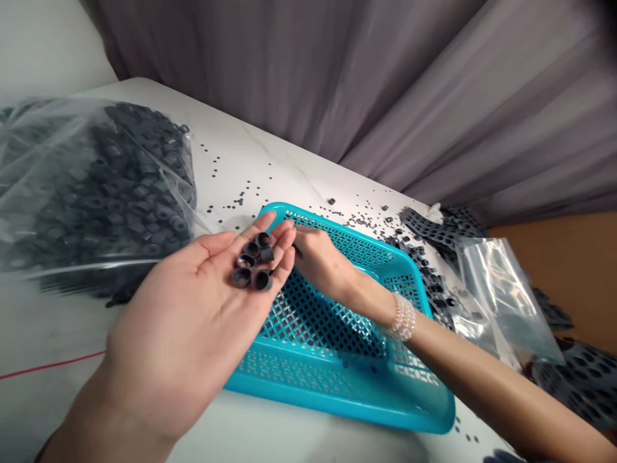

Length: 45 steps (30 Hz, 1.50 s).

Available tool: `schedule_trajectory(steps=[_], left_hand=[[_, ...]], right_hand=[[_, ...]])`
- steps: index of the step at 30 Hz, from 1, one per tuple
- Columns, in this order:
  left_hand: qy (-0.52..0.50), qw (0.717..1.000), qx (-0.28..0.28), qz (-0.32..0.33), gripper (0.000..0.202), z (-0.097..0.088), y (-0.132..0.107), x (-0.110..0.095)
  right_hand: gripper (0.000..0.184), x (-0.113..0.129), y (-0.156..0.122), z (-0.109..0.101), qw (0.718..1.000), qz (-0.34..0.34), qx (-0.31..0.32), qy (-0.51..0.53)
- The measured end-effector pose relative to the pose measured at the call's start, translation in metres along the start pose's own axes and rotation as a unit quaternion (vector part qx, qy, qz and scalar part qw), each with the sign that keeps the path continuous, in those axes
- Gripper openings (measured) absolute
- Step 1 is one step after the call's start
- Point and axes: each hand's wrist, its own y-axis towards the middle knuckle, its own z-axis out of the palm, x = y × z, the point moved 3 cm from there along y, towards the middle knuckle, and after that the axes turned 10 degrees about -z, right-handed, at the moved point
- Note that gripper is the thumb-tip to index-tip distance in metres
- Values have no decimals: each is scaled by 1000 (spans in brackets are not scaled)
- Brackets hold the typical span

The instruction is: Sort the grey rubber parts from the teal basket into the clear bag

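My left hand [193, 321] is turned palm up, fingers stretched out, holding several short black tube-like rings [263, 279] in a loose cluster near the base of the fingers. Just beyond its fingertips, my right hand [321, 257] is bent over with its fingers drawn together. The left fingers partly hide those fingertips; a dark bit shows there, but I cannot make out what it is. Both hands are above the turquoise plastic basket [337, 402], which has perforated sides and a lattice bottom. A clear beaded bracelet [402, 316] circles my right wrist.
A large clear bag [130, 193] full of black rings stands at the left. Small black discs [361, 222] lie scattered behind the basket. To the right are perforated black sheets [443, 228], loose black pieces and a clear plastic bag [506, 289]. A grey curtain [299, 77] hangs behind the white table.
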Motion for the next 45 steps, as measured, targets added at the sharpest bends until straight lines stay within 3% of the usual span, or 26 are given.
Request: schedule_trajectory(steps=[4, 7, 9, 14, 19, 23, 27, 31, 39, 45], left_hand=[[35, 999, -7, -5, 39, 3, 0, 6], [36, 999, -1, -25, 39, 1, 3, 14], [40, 998, 35, -44, 38, 0, 6, 21], [72, 991, 90, -69, 28, -2, 8, 35], [66, 988, 105, -94, 31, -4, 8, 40], [61, 984, 102, -130, 32, -4, 11, 44], [77, 983, 91, -136, 37, 1, 9, 46], [73, 981, 72, -165, 42, 2, 5, 49], [60, 968, 173, -173, 45, -3, 5, 49], [162, 949, 221, -158, 63, -2, 8, 43]], right_hand=[[18, 12, -15, -35, 995, 29, -91, -31], [10, 29, -36, -61, 978, 71, -196, 24], [8, 45, -48, -67, 970, 63, -225, 66], [25, 75, -66, -54, 985, 18, -133, 111], [41, 72, -85, -56, 971, 48, -161, 169], [32, 65, -95, -58, 960, 75, -201, 181], [13, 67, -96, -53, 968, 74, -210, 113], [16, 72, -93, -45, 971, 68, -213, 79], [16, 66, -94, -45, 957, 118, -198, 176], [18, 56, -95, -43, 926, 146, -198, 286]])
